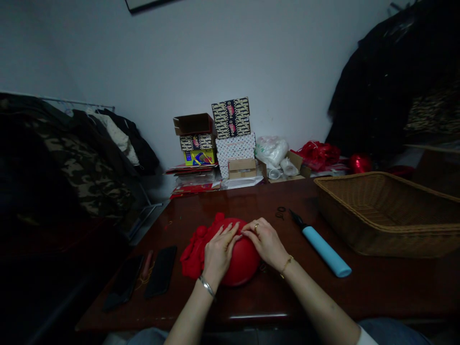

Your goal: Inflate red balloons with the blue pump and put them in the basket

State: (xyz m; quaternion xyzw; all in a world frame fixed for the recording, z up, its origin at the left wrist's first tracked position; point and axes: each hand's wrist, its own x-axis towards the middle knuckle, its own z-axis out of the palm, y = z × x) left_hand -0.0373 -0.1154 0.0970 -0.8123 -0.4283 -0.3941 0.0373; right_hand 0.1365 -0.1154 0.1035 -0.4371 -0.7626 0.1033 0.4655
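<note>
An inflated red balloon [242, 261] lies on the dark wooden table [377, 287] in front of me. Both hands rest on top of it. My left hand [219, 251] presses on its left side with fingers bent, tips near the balloon's neck. My right hand [266, 239] lies on the right side, fingers pinched toward the same spot where the hands meet. A heap of limp red balloons [192, 251] lies against the balloon's left side.
A blue hand pump [321, 247] lies to the right, with small black rings [280, 212] behind it. A wicker basket [388, 215] fills the right side. Two dark phones [143, 278] lie at left. Stacked boxes [223, 139] and bags line the wall.
</note>
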